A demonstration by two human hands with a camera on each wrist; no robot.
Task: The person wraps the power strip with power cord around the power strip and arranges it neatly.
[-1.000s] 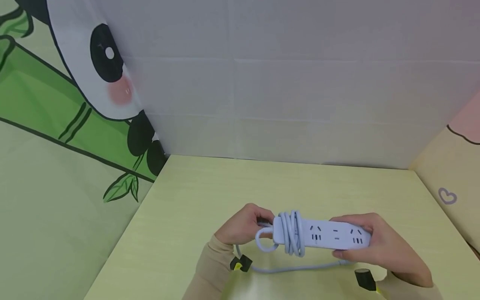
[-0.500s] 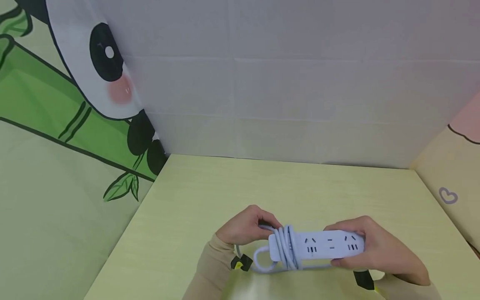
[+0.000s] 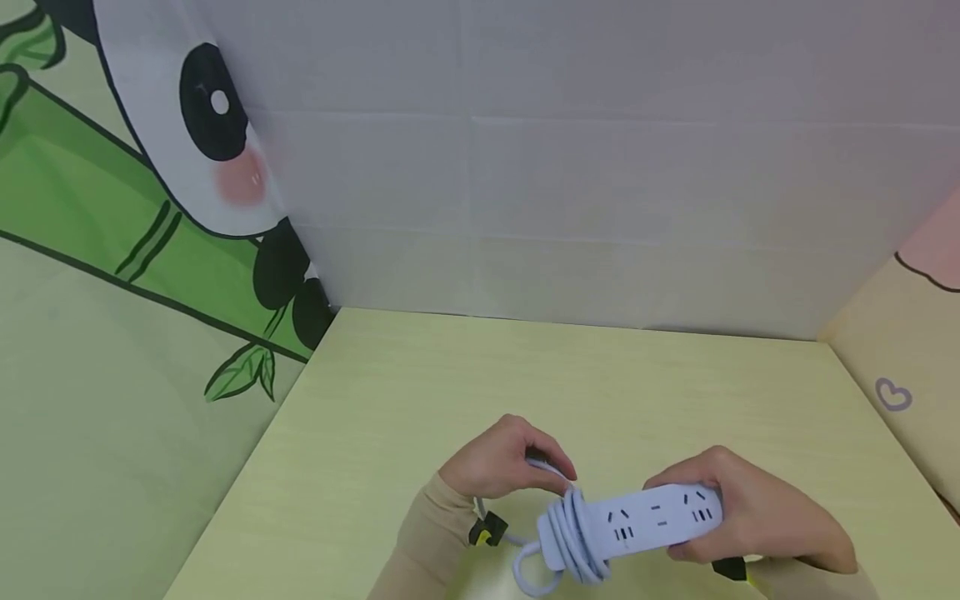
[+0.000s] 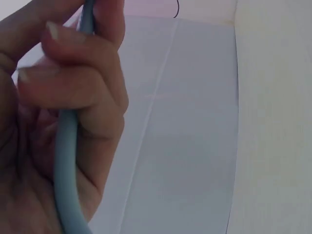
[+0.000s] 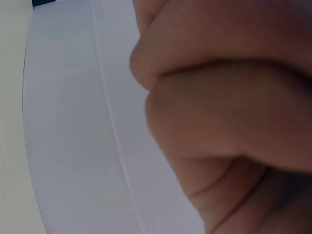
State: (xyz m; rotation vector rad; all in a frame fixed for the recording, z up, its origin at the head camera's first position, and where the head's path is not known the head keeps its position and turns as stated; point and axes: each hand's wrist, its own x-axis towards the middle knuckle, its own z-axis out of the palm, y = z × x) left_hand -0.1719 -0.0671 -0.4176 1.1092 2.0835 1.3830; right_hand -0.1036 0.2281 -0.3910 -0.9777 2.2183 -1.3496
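A white power strip (image 3: pixel 637 518) is tilted in the head view, its left end lower than its right. Several turns of its cord (image 3: pixel 573 537) are wound around the left end, and a loop hangs below. My right hand (image 3: pixel 757 508) grips the strip's right end between thumb and fingers. Just above the wound turns, my left hand (image 3: pixel 513 458) pinches the cord. In the left wrist view the cord (image 4: pixel 67 165) runs through the curled fingers (image 4: pixel 87 87) and across the palm. Only the folded fingers (image 5: pixel 209 112) of my right hand show in the right wrist view; the strip is hidden there.
Beneath the hands is a pale yellow tabletop (image 3: pixel 420 375). A plain grey-white wall panel (image 3: pixel 562 183) stands along its back edge. At the left is a wall with a panda and bamboo print (image 3: pixel 172 200); a cream panel with a heart (image 3: pixel 894 394) borders the right.
The right hand has brought the strip lower and slightly left, tilting its left end down. My left hand has shifted a little right and down, still holding the cord.
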